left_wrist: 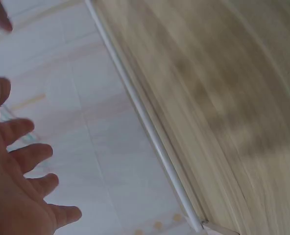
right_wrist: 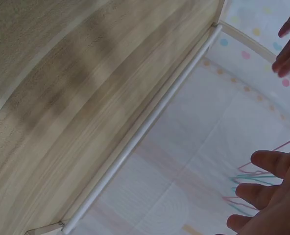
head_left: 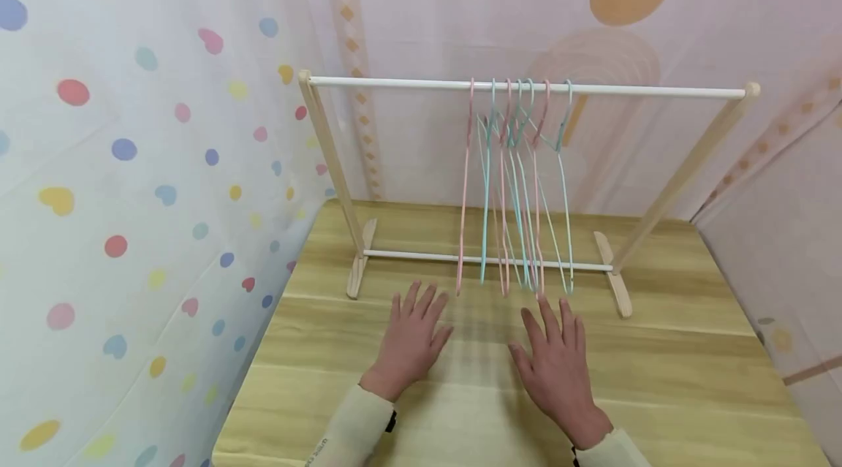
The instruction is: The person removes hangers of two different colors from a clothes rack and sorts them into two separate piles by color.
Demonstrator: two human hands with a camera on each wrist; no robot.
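Several thin wire hangers, pink and light blue, hang from the white top rail (head_left: 395, 82) of a small wooden clothes rack. A pink hanger (head_left: 463, 204) is leftmost, and a blue hanger (head_left: 565, 196) is rightmost. My left hand (head_left: 409, 339) holds nothing, its fingers spread in front of the rack, just left of the pink hanger's lower end. My right hand (head_left: 555, 372) is likewise spread and holds nothing; its fingertips come right up to the lower ends of the right-hand hangers in the head view. In the right wrist view, hangers (right_wrist: 253, 177) show behind its fingers.
The rack stands on a wood-grain table (head_left: 460, 416), with a left foot (head_left: 360, 262), a right foot (head_left: 613, 277) and a white lower bar (head_left: 408, 256). Dotted fabric (head_left: 151, 233) hangs at the left; a pale pink patterned cloth (head_left: 447, 6) hangs behind.
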